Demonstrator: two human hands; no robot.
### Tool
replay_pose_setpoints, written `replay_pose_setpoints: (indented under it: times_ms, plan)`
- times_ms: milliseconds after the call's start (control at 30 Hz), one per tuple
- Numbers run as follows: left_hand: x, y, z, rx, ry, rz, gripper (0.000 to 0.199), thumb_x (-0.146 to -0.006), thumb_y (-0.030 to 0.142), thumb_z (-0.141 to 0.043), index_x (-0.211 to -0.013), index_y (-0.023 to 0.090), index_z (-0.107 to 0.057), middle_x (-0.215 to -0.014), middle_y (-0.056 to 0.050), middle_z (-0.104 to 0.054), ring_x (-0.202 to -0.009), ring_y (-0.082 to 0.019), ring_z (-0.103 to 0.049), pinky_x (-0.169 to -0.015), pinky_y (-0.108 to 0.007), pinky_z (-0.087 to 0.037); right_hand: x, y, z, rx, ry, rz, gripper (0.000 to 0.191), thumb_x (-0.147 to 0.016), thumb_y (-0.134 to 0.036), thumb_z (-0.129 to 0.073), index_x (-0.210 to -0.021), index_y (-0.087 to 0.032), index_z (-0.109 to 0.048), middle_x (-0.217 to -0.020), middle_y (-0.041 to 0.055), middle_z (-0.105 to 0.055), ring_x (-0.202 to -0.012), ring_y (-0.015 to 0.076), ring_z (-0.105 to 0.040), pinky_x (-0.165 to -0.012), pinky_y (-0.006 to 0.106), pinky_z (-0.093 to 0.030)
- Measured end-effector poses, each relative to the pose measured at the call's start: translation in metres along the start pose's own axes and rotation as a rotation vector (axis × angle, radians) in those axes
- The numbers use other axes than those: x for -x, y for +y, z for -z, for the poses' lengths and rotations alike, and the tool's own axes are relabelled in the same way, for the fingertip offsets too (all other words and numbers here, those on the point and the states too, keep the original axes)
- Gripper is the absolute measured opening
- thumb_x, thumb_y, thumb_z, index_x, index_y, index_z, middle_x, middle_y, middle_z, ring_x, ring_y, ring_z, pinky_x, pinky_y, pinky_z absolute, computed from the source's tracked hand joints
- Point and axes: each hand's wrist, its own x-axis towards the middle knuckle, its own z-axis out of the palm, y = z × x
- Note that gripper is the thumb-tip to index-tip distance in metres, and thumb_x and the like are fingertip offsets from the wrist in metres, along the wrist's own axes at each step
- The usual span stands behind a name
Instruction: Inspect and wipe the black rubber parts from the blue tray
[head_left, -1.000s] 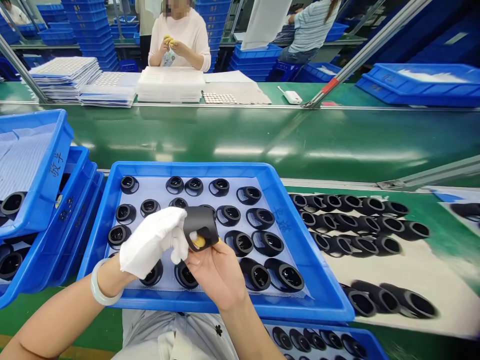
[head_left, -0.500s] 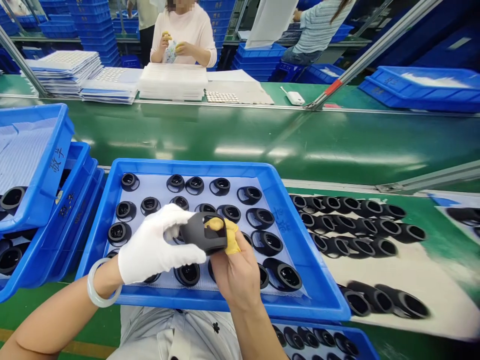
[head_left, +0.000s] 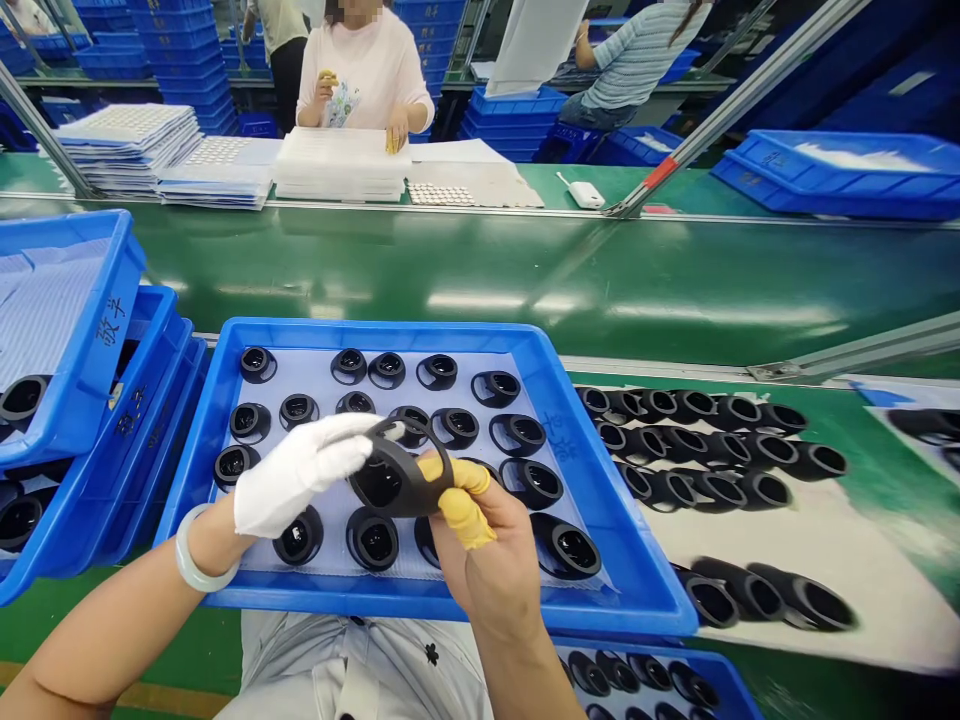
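A black hollow plastic housing (head_left: 397,488) with a dark glossy opening and a thin curved band is held tilted above the tray. My right hand (head_left: 487,545), with yellow finger cots on its fingertips, pinches the housing at its right end. At the other end is my left hand (head_left: 296,475) in a white glove, its fingers stretched out along the upper left edge; whether they touch it I cannot tell. Below both hands, the blue tray (head_left: 626,520) holds rows of similar black housings on a white liner.
Stacked blue bins (head_left: 161,420) with more housings stand at left. To the right, black housings (head_left: 712,445) lie in rows on a beige sheet (head_left: 810,545). Another blue tray (head_left: 731,690) sits lower front right. Across the green surface (head_left: 510,270) a co-worker (head_left: 367,70) handles stacked white sheets (head_left: 341,165).
The housing has been turned, so its dark opening and band now show. My left hand has loosened from around it and straightened its fingers; my right hand has shifted its pinch.
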Motion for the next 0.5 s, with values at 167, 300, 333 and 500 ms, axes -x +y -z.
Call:
replay_pose_setpoints:
  times_ms: [167,300,333,500]
  plan:
    - [-0.006,-0.012,-0.004,0.417,-0.133,0.334,0.045,-0.083,0.057,-0.051,-0.076,0.017,-0.07,-0.062,-0.005,-0.062,-0.05,-0.014,-0.051,-0.058,-0.03,-0.045,0.009,0.0,0.001,0.089,-0.139,-0.014,0.023,-0.083,-0.044,-0.064,-0.09,-0.025,-0.075,-0.075,0.0063,-0.068,-0.067,0.021,-0.059,-0.065,0.037,-0.049]
    - [-0.009,-0.016,-0.006,0.534,-0.118,0.443,0.048,-0.082,0.058,-0.051,-0.061,0.017,-0.063,-0.051,-0.003,-0.056,-0.044,-0.012,-0.047,-0.047,-0.025,-0.038,0.008,-0.001,-0.001,0.087,-0.184,-0.053,0.028,-0.088,-0.045,-0.057,-0.09,-0.023,-0.073,-0.064,0.0047,-0.063,-0.063,0.0208,-0.058,-0.065,0.038,-0.047]
    - [-0.009,-0.017,-0.006,0.567,-0.108,0.473,0.047,-0.083,0.057,-0.051,-0.061,0.017,-0.062,-0.05,-0.003,-0.056,-0.044,-0.012,-0.047,-0.045,-0.025,-0.037,0.007,-0.002,-0.002,0.076,-0.177,-0.064,0.028,-0.088,-0.046,-0.058,-0.089,-0.022,-0.073,-0.062,0.0041,-0.063,-0.063,0.0209,-0.058,-0.067,0.038,-0.047]
    - [-0.008,-0.016,-0.009,0.49,-0.042,0.505,0.048,-0.082,0.059,-0.049,-0.059,0.018,-0.059,-0.048,-0.003,-0.054,-0.042,-0.012,-0.047,-0.041,-0.025,-0.036,0.003,-0.007,-0.014,-0.072,-0.077,-0.154,0.03,-0.078,-0.051,-0.067,-0.072,-0.021,-0.067,-0.054,0.0,-0.056,-0.051,0.0174,-0.054,-0.061,0.036,-0.048]
